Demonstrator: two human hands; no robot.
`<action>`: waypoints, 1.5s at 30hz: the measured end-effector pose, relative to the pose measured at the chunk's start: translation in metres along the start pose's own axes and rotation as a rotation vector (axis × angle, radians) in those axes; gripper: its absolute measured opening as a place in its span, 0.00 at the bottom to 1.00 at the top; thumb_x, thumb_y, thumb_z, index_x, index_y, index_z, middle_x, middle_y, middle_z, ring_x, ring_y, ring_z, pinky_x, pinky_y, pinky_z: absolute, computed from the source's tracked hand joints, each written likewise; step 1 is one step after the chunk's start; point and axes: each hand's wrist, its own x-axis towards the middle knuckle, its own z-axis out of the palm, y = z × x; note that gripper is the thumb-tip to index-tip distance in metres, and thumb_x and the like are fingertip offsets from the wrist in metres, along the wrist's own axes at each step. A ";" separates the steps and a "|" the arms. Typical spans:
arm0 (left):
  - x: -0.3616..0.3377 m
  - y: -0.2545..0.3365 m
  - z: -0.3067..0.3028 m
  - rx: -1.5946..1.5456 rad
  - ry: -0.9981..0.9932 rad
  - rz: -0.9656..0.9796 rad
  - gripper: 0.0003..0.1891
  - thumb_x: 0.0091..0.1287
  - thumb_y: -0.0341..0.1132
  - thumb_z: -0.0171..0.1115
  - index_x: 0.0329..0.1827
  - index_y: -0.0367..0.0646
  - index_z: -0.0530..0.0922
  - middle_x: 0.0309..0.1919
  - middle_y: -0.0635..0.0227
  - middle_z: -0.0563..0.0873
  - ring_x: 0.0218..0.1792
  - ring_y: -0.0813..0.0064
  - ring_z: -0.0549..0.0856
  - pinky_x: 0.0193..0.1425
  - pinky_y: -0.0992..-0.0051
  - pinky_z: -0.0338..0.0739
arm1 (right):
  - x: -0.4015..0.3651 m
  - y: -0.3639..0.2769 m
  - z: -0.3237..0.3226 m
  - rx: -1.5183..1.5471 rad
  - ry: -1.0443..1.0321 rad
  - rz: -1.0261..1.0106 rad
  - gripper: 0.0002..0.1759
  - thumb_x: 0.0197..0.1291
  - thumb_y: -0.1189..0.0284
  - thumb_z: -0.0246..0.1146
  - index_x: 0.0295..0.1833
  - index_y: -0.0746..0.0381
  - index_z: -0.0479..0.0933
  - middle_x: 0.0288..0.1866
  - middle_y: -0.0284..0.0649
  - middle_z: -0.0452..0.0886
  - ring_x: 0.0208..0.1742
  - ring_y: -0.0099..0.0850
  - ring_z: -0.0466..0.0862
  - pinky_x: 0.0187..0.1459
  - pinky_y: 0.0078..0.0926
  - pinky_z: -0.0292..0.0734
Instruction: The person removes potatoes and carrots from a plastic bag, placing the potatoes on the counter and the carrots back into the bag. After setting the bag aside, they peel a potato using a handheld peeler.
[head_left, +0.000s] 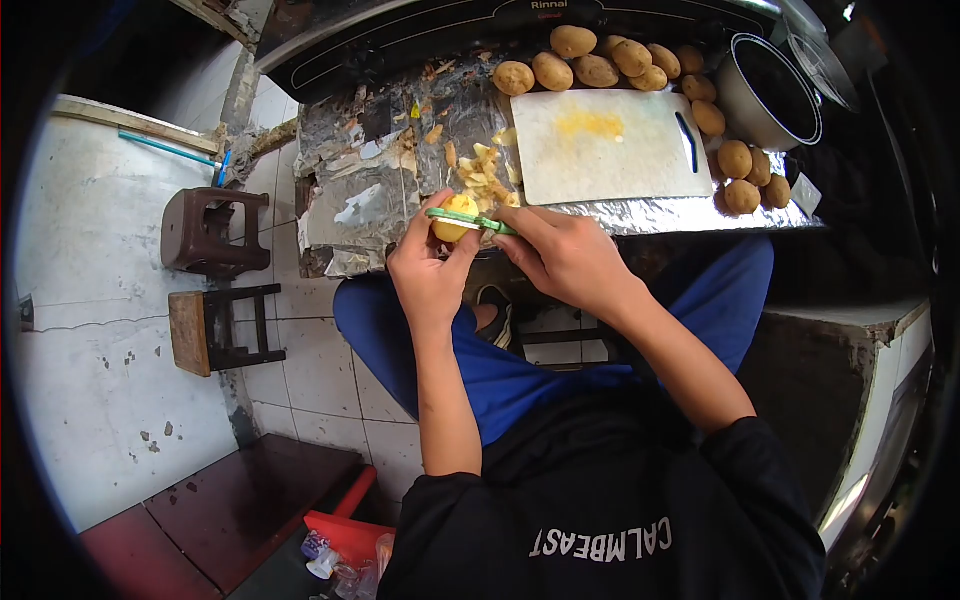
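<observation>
My left hand (430, 270) is wrapped round a yellow, peeled-looking potato (453, 229) near the front edge of the foil-covered table. My right hand (555, 250) grips the handle of a green peeler (490, 223), whose head lies across the top of the potato. Just beyond the potato is a heap of peelings (484, 175) on the worn foil. A white cutting board (610, 165) with a yellow stain lies to the right of the peelings.
Several unpeeled potatoes (597, 71) line the board's back and right sides. A metal pot (740, 90) stands at the back right. A black stove (420, 45) borders the table's far side. Brown stools (200, 232) stand on the left.
</observation>
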 end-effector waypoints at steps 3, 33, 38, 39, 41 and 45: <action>0.001 -0.001 0.001 -0.003 0.005 0.085 0.22 0.61 0.22 0.71 0.59 0.27 0.77 0.46 0.62 0.85 0.45 0.78 0.83 0.51 0.77 0.80 | 0.000 -0.002 0.002 0.033 0.013 0.032 0.11 0.65 0.66 0.63 0.46 0.61 0.74 0.28 0.44 0.81 0.27 0.48 0.83 0.26 0.43 0.77; 0.000 -0.007 0.005 0.153 0.091 0.196 0.21 0.61 0.24 0.72 0.56 0.31 0.77 0.49 0.60 0.85 0.48 0.75 0.84 0.55 0.74 0.80 | 0.019 0.031 -0.015 -0.233 0.028 0.254 0.12 0.58 0.67 0.67 0.47 0.58 0.83 0.34 0.42 0.84 0.36 0.44 0.85 0.38 0.38 0.81; -0.002 -0.009 0.000 0.141 0.087 0.106 0.21 0.62 0.22 0.70 0.58 0.32 0.75 0.49 0.60 0.84 0.48 0.75 0.84 0.55 0.75 0.81 | 0.018 0.039 -0.019 -0.238 -0.024 0.277 0.15 0.57 0.69 0.68 0.50 0.60 0.84 0.35 0.43 0.84 0.34 0.44 0.84 0.38 0.36 0.80; -0.002 -0.008 0.000 0.103 0.074 0.009 0.22 0.63 0.19 0.68 0.59 0.31 0.73 0.51 0.59 0.82 0.50 0.74 0.83 0.55 0.76 0.80 | 0.019 0.037 -0.021 -0.201 0.001 0.309 0.15 0.58 0.68 0.68 0.51 0.61 0.83 0.34 0.44 0.84 0.33 0.45 0.84 0.38 0.37 0.80; -0.002 -0.006 0.002 0.068 0.067 -0.014 0.22 0.63 0.19 0.67 0.60 0.31 0.73 0.51 0.59 0.82 0.49 0.75 0.84 0.54 0.76 0.81 | 0.020 0.035 -0.022 -0.161 0.024 0.345 0.15 0.59 0.68 0.68 0.52 0.61 0.83 0.34 0.44 0.85 0.33 0.45 0.84 0.38 0.37 0.79; -0.003 -0.006 0.008 -0.043 0.055 -0.001 0.23 0.63 0.22 0.69 0.60 0.31 0.74 0.51 0.61 0.83 0.50 0.76 0.83 0.55 0.75 0.80 | 0.019 0.027 -0.020 0.011 -0.015 0.275 0.12 0.63 0.65 0.65 0.44 0.63 0.81 0.31 0.46 0.83 0.31 0.49 0.84 0.36 0.43 0.79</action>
